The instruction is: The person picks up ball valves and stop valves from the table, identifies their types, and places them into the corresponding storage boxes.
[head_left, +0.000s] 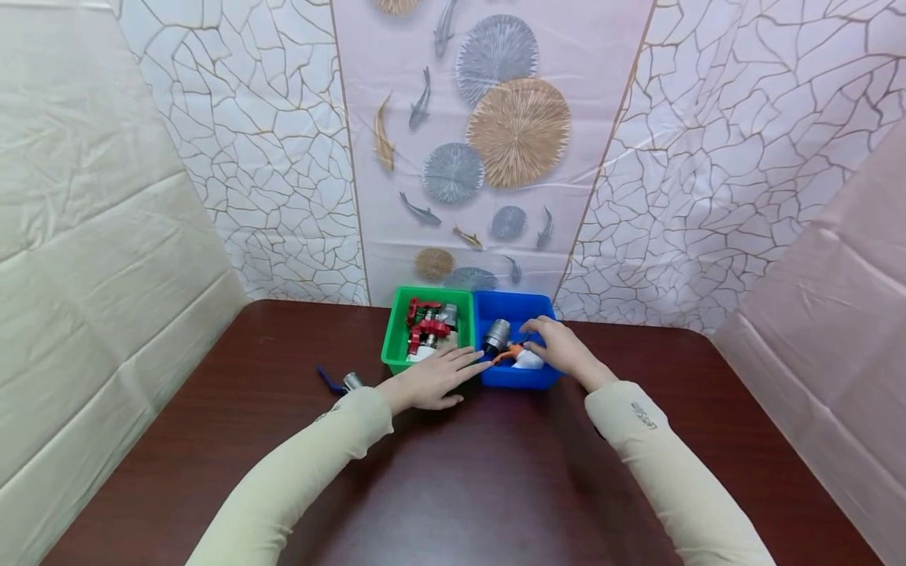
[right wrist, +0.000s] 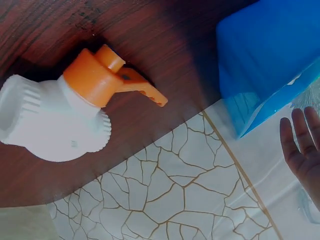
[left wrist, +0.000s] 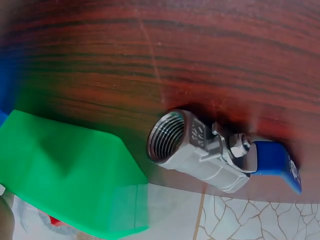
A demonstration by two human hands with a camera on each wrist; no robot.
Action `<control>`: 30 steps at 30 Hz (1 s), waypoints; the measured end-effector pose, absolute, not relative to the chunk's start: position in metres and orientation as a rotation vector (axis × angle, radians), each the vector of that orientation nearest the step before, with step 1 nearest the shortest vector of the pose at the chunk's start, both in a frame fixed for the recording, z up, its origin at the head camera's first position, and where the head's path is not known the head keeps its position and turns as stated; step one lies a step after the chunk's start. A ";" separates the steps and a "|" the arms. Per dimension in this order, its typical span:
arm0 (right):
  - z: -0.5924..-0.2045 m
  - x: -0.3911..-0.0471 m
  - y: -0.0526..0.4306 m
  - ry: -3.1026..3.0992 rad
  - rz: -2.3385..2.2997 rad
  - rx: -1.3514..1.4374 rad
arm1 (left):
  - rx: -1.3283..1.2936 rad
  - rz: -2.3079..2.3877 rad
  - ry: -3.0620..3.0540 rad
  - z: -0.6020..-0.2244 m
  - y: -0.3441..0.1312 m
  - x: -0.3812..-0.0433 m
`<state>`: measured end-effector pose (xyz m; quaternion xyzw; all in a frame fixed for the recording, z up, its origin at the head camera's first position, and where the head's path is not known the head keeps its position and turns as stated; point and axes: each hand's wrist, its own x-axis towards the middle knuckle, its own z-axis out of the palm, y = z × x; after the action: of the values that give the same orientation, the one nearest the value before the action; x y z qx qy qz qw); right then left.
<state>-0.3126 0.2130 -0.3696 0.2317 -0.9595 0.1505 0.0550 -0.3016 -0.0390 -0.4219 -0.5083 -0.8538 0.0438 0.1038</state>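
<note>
My left hand (head_left: 439, 377) reaches across the front of a green bin (head_left: 392, 330), fingers extended toward the blue bin (head_left: 520, 379) beside it. Over the right side of that blue bin hovers my right hand (head_left: 566, 350), fingers loosely bent; its fingers (right wrist: 302, 137) show nothing held in the right wrist view. Inside the blue bin are a grey metal fitting (head_left: 498, 334) and a white valve with an orange handle (head_left: 513, 352). Red-handled valves (head_left: 428, 326) fill the green bin. A metal ball valve with a blue lever (left wrist: 200, 155) lies left of the green bin, partly behind my sleeve in the head view.
Another white valve with an orange handle (right wrist: 65, 115) lies on the table beside the blue bin, hidden in the head view. The dark wooden table (head_left: 453, 487) ends at a patterned backdrop (head_left: 283, 157) right behind the bins. Fabric walls (head_left: 106, 275) flank both sides.
</note>
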 end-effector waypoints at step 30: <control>-0.381 -0.293 0.245 -2.759 0.842 0.136 | -1.390 -0.296 -2.283 -0.420 -0.104 -0.267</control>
<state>-0.2934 0.2454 -0.3810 0.0468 -0.9477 0.2891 0.1267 -0.2668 -0.1036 -0.4202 -0.5037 -0.8274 -0.1071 0.2241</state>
